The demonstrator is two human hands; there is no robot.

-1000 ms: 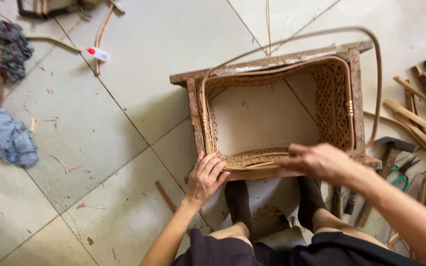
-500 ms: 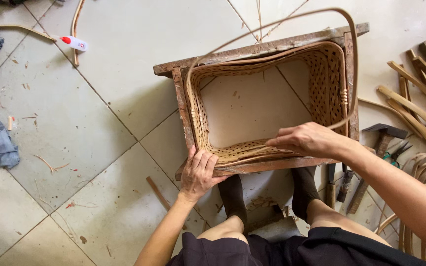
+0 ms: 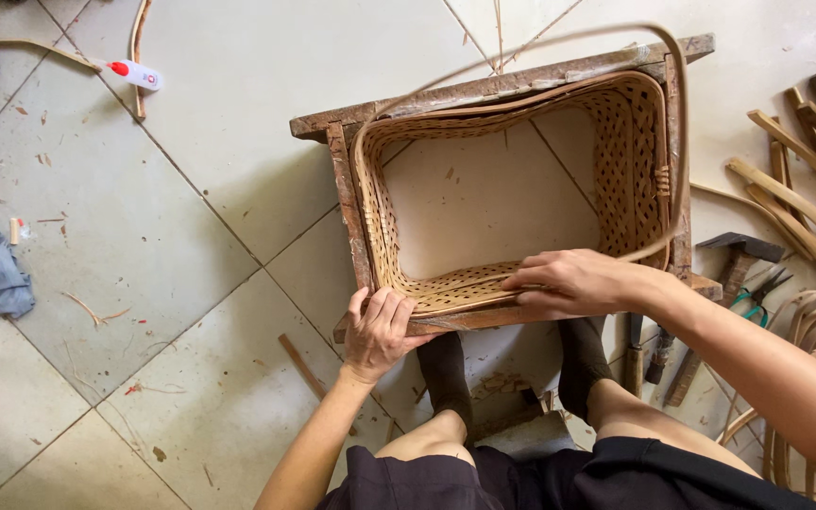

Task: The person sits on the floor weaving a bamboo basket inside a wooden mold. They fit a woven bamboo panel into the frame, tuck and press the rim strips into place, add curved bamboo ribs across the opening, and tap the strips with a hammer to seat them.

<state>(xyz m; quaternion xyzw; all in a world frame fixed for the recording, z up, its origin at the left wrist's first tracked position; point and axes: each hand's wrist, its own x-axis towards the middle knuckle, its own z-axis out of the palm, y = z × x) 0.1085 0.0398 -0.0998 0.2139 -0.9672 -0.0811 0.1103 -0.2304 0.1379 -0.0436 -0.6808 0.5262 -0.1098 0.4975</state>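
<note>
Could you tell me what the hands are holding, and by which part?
Both hold the basket frame by its near rim: left hand at the near-left corner, right hand on the near edge.

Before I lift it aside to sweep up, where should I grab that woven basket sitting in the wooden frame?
Grip the wooden frame, not the basket weave: the thin rim strips look springy. Take the two short end rails from outside; the loose cane strip arcs over the far side, and the left hand and right hand occupy the near rail.
</note>
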